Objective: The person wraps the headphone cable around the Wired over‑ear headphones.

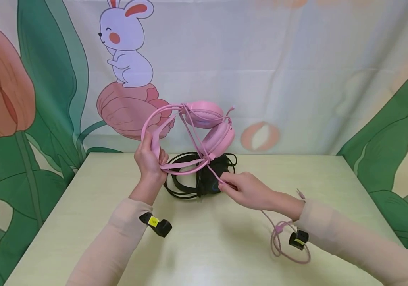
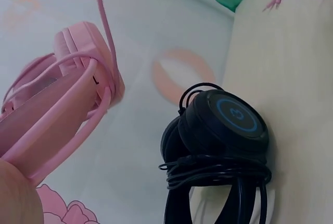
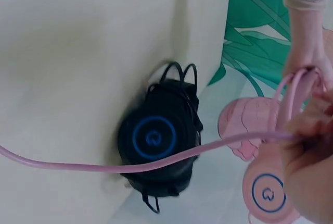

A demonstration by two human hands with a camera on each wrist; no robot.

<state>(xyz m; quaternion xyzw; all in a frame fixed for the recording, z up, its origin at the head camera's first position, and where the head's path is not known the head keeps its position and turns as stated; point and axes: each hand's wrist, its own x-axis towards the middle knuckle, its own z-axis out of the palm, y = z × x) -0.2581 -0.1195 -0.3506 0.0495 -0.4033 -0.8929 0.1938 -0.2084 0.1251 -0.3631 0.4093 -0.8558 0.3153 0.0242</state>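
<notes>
Pink over-ear headphones (image 1: 222, 139) are held up above the table, their cable wound across the band and ear cups. My left hand (image 1: 150, 157) grips them by the headband at the left. With thumb and fingers my right hand (image 1: 248, 190) pinches the pink cable (image 1: 215, 174) a little below and right of the cups. From that hand the cable runs down to a loose loop (image 1: 275, 242) by the right forearm. In the left wrist view the cable (image 2: 105, 21) rises from an ear cup (image 2: 86, 47).
Black headphones (image 1: 209, 182), wrapped in their own black cable, lie on the pale table (image 1: 118, 246) behind and below the pink pair. A printed curtain (image 1: 297, 79) with a rabbit and flowers hangs along the table's back edge. Each sleeve carries a small black wrist camera (image 1: 155, 224).
</notes>
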